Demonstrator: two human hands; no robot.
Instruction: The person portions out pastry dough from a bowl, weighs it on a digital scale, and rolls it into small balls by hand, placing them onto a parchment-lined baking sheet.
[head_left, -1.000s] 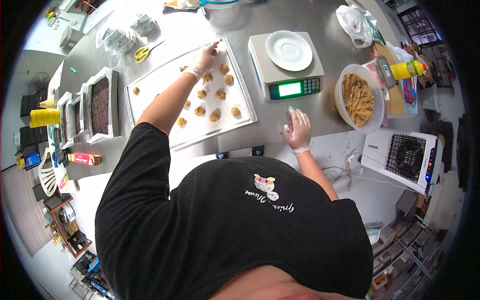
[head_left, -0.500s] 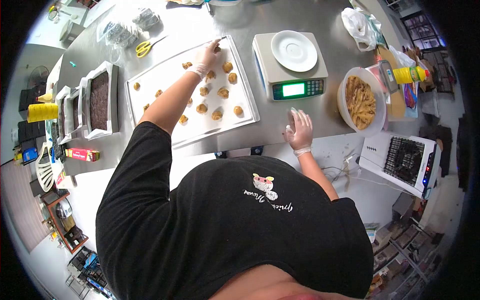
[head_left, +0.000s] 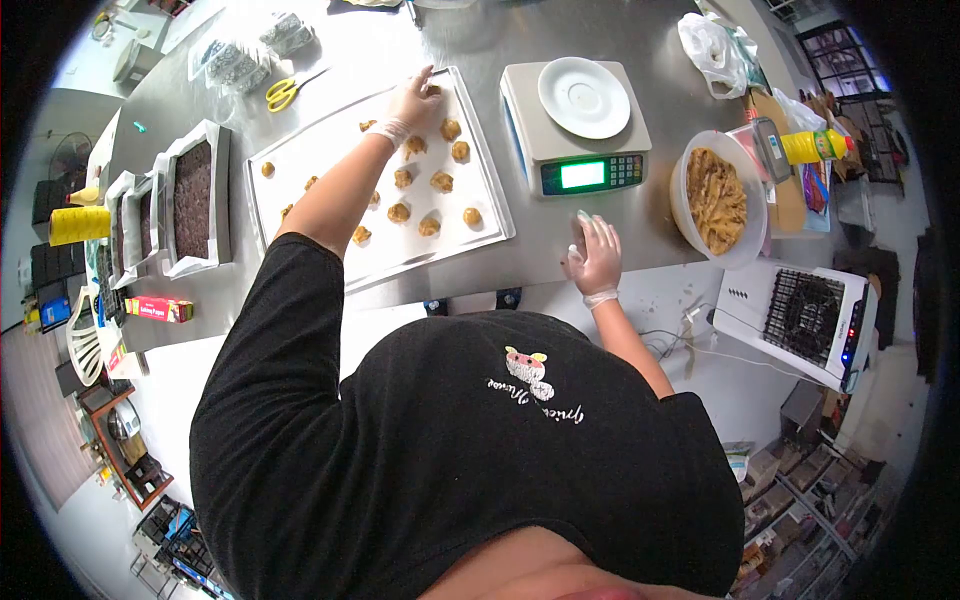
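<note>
My gloved left hand is over the far right corner of a paper-lined baking tray. Its fingers stretch out past a cookie dough ball lying beside them; the hand partly covers that ball. Several more dough balls are spread across the lined tray. Near the counter's front edge, my gloved right hand is open and holds nothing. In front of it stands a digital scale with a white saucer on top. To its right is a clear bowl of cookie dough.
Left of the tray are paper-lined pans of dark baked slabs and a baking paper box. Yellow-handled scissors lie behind it. A plastic bag and a yellow bottle sit on the right. A white appliance stands below.
My left hand's fingers have lifted and reach slightly farther past the dough ball at the tray's corner. My right hand stays almost still. The whole view has shifted a little.
</note>
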